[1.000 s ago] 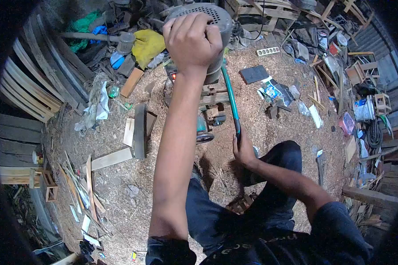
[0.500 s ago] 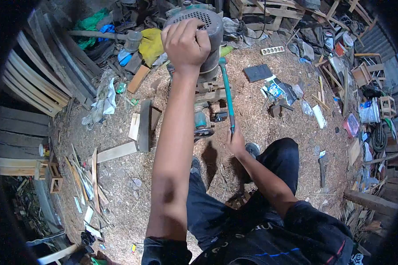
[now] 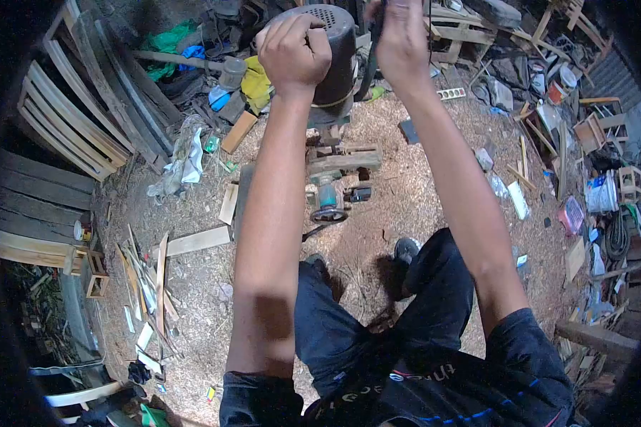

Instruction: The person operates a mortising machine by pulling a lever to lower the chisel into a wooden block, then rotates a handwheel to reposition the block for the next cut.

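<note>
At the far left of the frame wooden slats lean in a stack, with a loose plank on the sawdust floor nearer the centre. At upper centre the left hand sits curled over the grey motor housing, fingers wrapped on its rim, steadying the machine. Just right of it, at the top edge, the right hand is closed around a dark handle raised beside the housing. The step in hand looks like working that lever while bracing the machine; the next move likely calls for a firm, steady hold. Scrap wood litters the right.
</note>
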The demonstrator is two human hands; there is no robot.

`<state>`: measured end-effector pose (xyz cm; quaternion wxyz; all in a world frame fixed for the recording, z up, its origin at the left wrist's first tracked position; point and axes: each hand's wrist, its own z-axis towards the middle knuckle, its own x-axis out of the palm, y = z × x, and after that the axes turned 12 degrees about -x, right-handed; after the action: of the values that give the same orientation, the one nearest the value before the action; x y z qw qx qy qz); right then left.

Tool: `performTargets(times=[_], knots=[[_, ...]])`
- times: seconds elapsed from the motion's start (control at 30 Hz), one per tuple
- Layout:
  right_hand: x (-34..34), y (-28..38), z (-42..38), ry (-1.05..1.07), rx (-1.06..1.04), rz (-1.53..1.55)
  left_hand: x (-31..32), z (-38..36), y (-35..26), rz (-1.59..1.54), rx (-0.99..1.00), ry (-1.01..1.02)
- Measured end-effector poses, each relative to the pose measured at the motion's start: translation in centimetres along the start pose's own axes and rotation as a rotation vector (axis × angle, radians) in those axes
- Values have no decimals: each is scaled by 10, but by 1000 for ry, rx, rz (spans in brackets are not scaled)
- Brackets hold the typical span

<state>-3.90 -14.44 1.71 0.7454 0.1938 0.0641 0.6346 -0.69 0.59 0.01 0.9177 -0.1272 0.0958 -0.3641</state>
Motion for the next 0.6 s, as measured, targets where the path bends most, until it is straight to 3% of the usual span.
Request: performTargets(times=[0.03,0.1,0.2,0.3,0.33,0.43,0.47,0.5,0.53,0.6], knots=[[-2,-11,6,43,46,-266,-1,3,-1,1,3,0],[2,-47,14,86,-16,-282,-1,9,-2,-3,15,-4],[-11,-125,13,316,282,-339,0,18,-4,-10,23,-6],[-1,-182,5,153,106,-554,-1,24,-6,-25,21,15],[-7,-180,11,229,225,-587,-1,24,-4,-30,25,12],[3,-214,11,240,209,-678,-3,24,-4,-14,24,34],[3,-205,9,348,360,-791,-4,25,-6,-6,20,43],[0,-233,-2,304,227,-724,-4,28,-7,-1,20,46],[1,-230,-5,231,384,-565,-6,29,-10,-9,-9,64],[3,-250,-11,244,190,-749,-9,32,-13,-3,-31,91]])
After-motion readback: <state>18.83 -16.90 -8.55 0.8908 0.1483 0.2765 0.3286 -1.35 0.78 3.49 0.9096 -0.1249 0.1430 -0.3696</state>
